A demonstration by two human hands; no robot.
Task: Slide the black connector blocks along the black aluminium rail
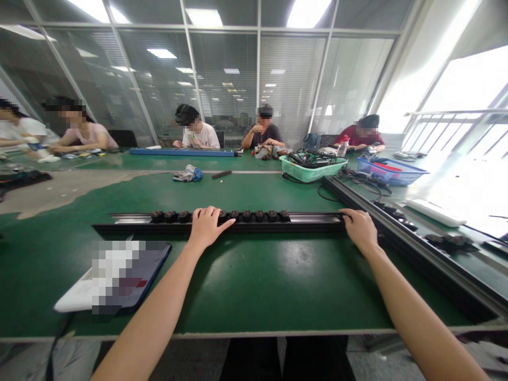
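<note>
Spanning 2 hands (pixel 206 226) (pixel 360 228) (both touching), black rail (pixel 270 227), green table (pixel 254 286)

Left hand (pixel 206 227) grips the long black metal rail (pixel 270 227) fitted with round black components (pixel 246 215); right hand (pixel 360 228) contacts its right end.

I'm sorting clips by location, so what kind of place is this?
Probably an assembly or repair workshop: a long green worktable holds black metal rails and a green basket heaped with cables, and several people sit along its far side, busy with their hands.
</note>
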